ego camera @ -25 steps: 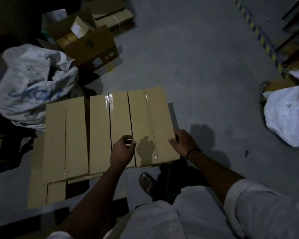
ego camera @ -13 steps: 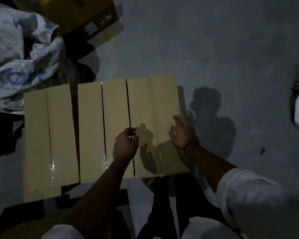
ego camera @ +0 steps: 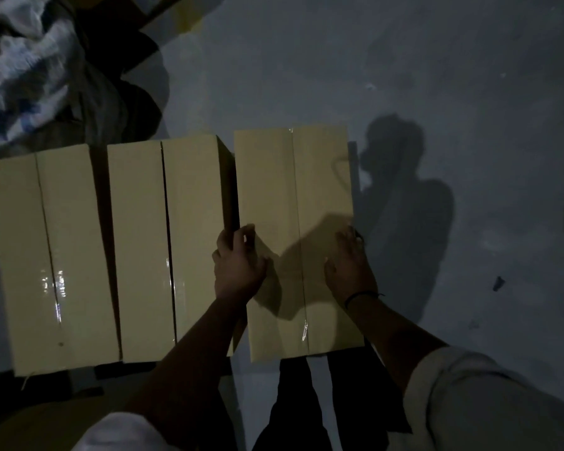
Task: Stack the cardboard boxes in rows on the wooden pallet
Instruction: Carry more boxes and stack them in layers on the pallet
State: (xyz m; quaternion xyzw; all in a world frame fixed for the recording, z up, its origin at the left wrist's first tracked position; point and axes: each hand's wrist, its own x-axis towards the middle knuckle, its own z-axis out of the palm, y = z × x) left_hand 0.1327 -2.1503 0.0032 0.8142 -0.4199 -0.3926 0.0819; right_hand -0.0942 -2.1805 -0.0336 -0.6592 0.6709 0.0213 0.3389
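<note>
Right box (ego camera: 274, 196) at right end of row, just beside middle box (ego camera: 166, 249), thin gap between; left box (ego camera: 46, 255) further left; pallet under them too dark to see. Left hand (ego camera: 238, 265) grips right box's left edge, fingers curled into gap; right hand (ego camera: 349, 268) holds its right edge. Box looks stiff, smooth, maybe light; shiny tape (ego camera: 303, 330) slippery; best to hold both long sides, low, not top flaps.
</note>
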